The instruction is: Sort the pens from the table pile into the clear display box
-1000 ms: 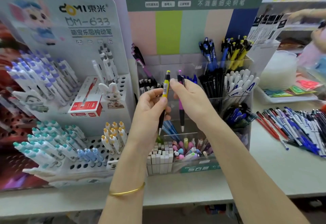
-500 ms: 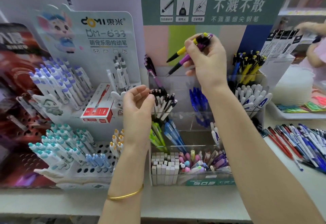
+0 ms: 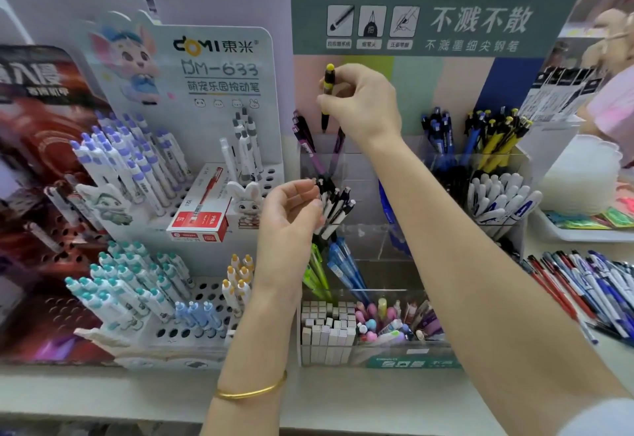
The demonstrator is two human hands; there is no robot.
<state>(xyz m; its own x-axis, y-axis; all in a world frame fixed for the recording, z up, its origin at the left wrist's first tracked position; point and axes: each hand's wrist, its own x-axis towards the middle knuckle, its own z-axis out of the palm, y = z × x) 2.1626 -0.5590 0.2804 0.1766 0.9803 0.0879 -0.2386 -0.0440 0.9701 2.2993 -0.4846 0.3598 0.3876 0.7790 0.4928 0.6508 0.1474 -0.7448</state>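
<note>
Right hand in pinch on upright yellow-black pen above clear display box; left hand relaxed, empty.

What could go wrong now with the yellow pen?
The yellow pen in the right hand hangs over the purple pens, but the other yellow pens stand at the far right: it may land in the wrong compartment. The left hand is close to the black-and-white pens and may bump them.

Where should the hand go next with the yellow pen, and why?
Probably move it rightward: the right hand pinches the yellow pen above the purple pens, but the matching yellow pens stand farther right in the back row.
</note>
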